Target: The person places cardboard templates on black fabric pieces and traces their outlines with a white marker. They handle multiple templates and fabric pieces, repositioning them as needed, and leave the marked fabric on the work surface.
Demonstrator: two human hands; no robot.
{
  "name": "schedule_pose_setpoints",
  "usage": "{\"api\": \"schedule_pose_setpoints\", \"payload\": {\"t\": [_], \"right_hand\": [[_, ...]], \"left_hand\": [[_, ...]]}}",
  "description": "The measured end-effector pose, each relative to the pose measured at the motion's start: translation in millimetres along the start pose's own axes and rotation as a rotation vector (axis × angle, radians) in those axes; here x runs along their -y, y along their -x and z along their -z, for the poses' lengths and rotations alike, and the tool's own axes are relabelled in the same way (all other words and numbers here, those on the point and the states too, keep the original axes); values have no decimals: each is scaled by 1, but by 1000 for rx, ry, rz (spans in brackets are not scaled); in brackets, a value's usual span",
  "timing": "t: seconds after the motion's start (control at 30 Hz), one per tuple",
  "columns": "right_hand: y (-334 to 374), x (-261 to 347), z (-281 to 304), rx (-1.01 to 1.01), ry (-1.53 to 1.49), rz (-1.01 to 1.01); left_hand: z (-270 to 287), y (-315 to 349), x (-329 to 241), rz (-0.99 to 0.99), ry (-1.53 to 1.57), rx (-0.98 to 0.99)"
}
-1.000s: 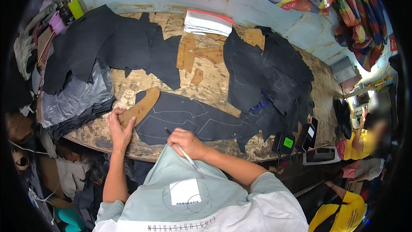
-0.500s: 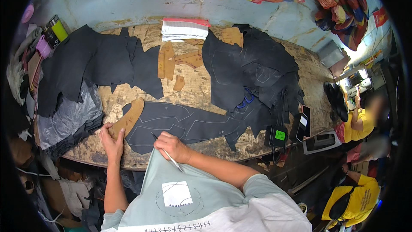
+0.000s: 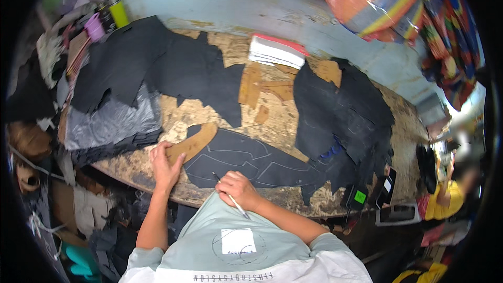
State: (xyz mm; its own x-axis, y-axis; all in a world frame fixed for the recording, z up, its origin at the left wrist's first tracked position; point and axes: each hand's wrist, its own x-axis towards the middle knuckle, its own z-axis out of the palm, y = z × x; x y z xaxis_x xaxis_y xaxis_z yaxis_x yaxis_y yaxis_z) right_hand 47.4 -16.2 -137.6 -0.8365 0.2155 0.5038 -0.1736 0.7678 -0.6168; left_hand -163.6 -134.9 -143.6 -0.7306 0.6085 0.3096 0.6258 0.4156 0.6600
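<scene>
My left hand (image 3: 165, 167) holds a curved brown pattern piece (image 3: 198, 144) by its lower end, thumb on top and fingers along the outer edge. This piece lies over the left end of a long black sheet (image 3: 236, 165), leather-like and marked with pale outlines. Closed around a slim silver pen (image 3: 239, 208), my right hand (image 3: 238, 188) is at the near edge of that sheet. The pen's dark tip points up and left, its other end down toward my shirt. Shirt fabric (image 3: 209, 207) is drawn up beside this hand; whether the fingers pinch it, I cannot tell.
Black sheets (image 3: 126, 63) cover the table's left, above a plastic-wrapped stack (image 3: 115, 123). More brown patterns (image 3: 250, 84) and a paper pad (image 3: 275, 52) lie mid-table. Right: heaped black sheets (image 3: 346, 110), blue-handled scissors (image 3: 331, 149), a phone (image 3: 386, 187). A person in yellow (image 3: 448, 199) is beyond.
The whole view has shifted and tilted, so the table appears farther right and turned. Both hands keep nearly the same places against the black sheet, with pattern and pen still held.
</scene>
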Motion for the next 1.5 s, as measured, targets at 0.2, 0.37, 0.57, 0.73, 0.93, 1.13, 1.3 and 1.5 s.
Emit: {"api": "schedule_pose_setpoints", "payload": {"t": [0.2,0.37,0.57,0.73,0.93,1.13,1.3,1.5], "right_hand": [[-3,0,5,90,-31,-24],[-3,-1,8,94,-63,-27],[-1,-6,6,68,-100,-20],[1,-10,3,46,-142,-20],[3,-12,1,24,-146,-18],[4,-14,1,45,-111,-16],[3,-13,2,35,-130,-10],[4,-12,1,59,-139,-34]], "left_hand": [[5,-3,-5,-26,-27,47],[-2,0,5,-48,7,13],[17,-22,27,366,861,-345],[44,-40,16,392,1325,-196],[30,-46,-29,294,1120,220],[14,-58,-57,-731,265,414],[-27,-46,-62,-791,130,736],[-40,-57,-46,-517,180,564]]}}
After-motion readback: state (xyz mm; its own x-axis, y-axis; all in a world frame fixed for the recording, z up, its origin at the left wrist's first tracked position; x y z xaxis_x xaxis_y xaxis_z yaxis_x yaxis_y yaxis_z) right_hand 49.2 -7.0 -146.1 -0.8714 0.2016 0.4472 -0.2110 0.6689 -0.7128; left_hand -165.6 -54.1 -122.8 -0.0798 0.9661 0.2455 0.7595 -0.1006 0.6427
